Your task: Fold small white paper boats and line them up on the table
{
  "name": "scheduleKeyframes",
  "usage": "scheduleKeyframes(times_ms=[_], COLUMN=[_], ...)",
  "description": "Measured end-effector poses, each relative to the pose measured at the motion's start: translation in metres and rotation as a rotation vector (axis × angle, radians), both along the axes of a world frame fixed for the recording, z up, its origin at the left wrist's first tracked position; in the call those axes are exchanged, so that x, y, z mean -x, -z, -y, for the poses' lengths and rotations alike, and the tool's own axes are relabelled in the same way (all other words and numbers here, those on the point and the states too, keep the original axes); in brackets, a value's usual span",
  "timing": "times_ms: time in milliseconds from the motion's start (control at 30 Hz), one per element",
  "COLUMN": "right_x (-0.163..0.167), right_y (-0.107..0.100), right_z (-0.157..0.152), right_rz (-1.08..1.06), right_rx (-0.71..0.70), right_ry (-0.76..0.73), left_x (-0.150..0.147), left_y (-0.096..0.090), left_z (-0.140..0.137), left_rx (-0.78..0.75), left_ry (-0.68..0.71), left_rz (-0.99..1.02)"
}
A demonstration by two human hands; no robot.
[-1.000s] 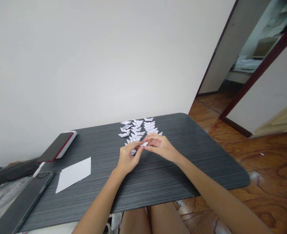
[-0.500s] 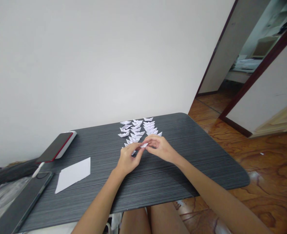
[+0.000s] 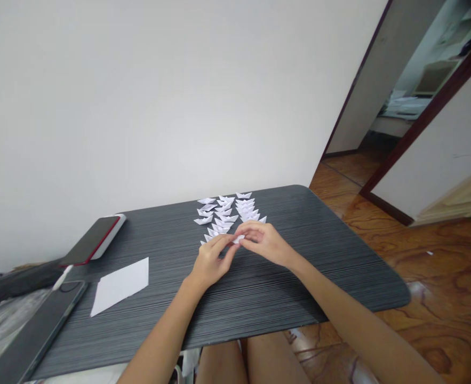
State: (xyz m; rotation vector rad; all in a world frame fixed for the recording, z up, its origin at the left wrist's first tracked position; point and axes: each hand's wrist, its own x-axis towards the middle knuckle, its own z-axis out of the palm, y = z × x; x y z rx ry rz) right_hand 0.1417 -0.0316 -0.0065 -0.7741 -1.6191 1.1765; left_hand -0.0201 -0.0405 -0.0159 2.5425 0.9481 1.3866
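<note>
Between my two hands is a small piece of folded white paper (image 3: 238,239), pinched at both ends above the table. My left hand (image 3: 213,260) grips its left end with thumb and fingers. From the other side, my right hand (image 3: 265,242) pinches the right end. Fingertips cover much of the paper, so its exact shape is hard to make out. Just beyond my hands, several small white paper boats (image 3: 223,212) stand in rough columns, some close behind one another. My hands partly hide the nearest ones.
A dark ribbed table (image 3: 171,309) stands against a white wall. On its left lie white paper sheets (image 3: 121,285), a phone with a red edge (image 3: 93,240) on a white object, and another dark device (image 3: 39,330) with a white cable. Wooden floor shows at right.
My hands have shifted very slightly to the right, and the left fingers sit a little differently on the folded paper. The boats and sheets stay where they were.
</note>
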Motion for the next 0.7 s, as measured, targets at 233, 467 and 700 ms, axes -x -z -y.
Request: scheduleKeyframes(times_ms=[233,467,700], right_x=[0.0001,0.0016,0.0036], right_y=[0.0036,0.0034,0.0020], right_z=[0.0007,0.0036,0.0063], right_rz=[0.091,0.181,0.281], right_rx=[-0.157,-0.268,-0.348], right_ry=[0.047,0.133,0.197], left_x=[0.0013,0.0017,0.0006], left_y=[0.0016,0.0034,0.0046], left_z=[0.0004,0.0005,0.0005], left_rx=[-0.033,-0.024,-0.017], left_ry=[-0.015,-0.009,-0.030], left_rz=[-0.022,-0.018,-0.018])
